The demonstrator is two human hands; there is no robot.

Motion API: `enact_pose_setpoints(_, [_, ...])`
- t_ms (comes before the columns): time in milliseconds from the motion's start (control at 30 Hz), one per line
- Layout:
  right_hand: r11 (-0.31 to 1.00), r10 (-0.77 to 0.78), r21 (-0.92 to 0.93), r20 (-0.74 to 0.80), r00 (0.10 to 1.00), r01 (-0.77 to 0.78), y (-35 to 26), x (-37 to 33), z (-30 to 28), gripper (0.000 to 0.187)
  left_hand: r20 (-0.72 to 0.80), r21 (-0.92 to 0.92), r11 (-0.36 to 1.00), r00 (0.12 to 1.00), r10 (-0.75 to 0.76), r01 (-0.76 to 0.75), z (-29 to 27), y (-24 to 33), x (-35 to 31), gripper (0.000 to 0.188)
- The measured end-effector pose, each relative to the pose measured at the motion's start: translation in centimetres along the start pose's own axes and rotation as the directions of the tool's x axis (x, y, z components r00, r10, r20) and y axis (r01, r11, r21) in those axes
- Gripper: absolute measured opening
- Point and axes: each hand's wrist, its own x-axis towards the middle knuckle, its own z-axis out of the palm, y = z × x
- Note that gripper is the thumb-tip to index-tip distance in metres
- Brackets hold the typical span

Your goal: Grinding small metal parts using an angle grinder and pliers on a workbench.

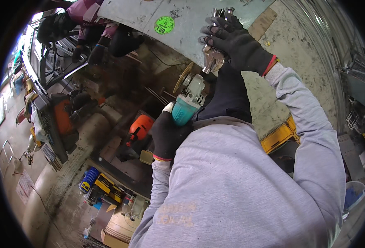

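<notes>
My left hand [168,134], in a black glove with a red cuff, is wrapped round the teal body of an angle grinder [185,109]. The grinder's tan disc [183,77] points up and away, near the edge of a grey metal sheet [190,25]. My right hand [242,47], gloved alike, closes over shiny metal locking pliers [214,58] at the right end of that sheet. Its fingers partly hide the pliers, and a knurled screw shows beyond them. A round green sticker [164,25] lies flat on the sheet.
A co-worker [83,25] with dark gloves is at the far left, by a metal frame. An orange power tool [140,127] lies left of my left hand. A yellow plastic piece [279,136] is at my right. Long metal bars [314,25] line the right side.
</notes>
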Motion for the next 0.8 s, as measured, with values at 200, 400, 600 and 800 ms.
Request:
enact_pose_setpoints(200, [0.999, 0.033, -0.03, -0.084, 0.996, -0.036, -0.4, 0.2, 0.6, 0.047, 0.013, -0.098, 0.992, 0.997, -0.073, 0.074, 0.6, 0.6, -0.9, 0.067])
enact_pose_setpoints(400, [1.0, -0.005, 0.013, -0.081, 0.997, 0.006, -0.6, 0.3, 1.2, 0.048, 0.024, -0.187, 0.968, 0.986, -0.164, 0.166, 1.5, 0.6, -1.9, 0.063])
enact_pose_setpoints(600, [0.999, -0.028, 0.024, -0.079, 0.997, 0.03, -1.3, 0.8, 1.6, 0.05, 0.037, -0.136, 0.978, 0.987, -0.154, 0.158, 2.2, -0.5, -2.8, 0.062])
enact_pose_setpoints(800, [0.999, -0.052, -0.011, -0.099, 0.994, 0.051, -1.2, 0.7, 2.1, 0.047, 0.057, -0.053, 0.988, 0.988, -0.142, 0.145, 2.5, -0.2, -3.2, 0.062])
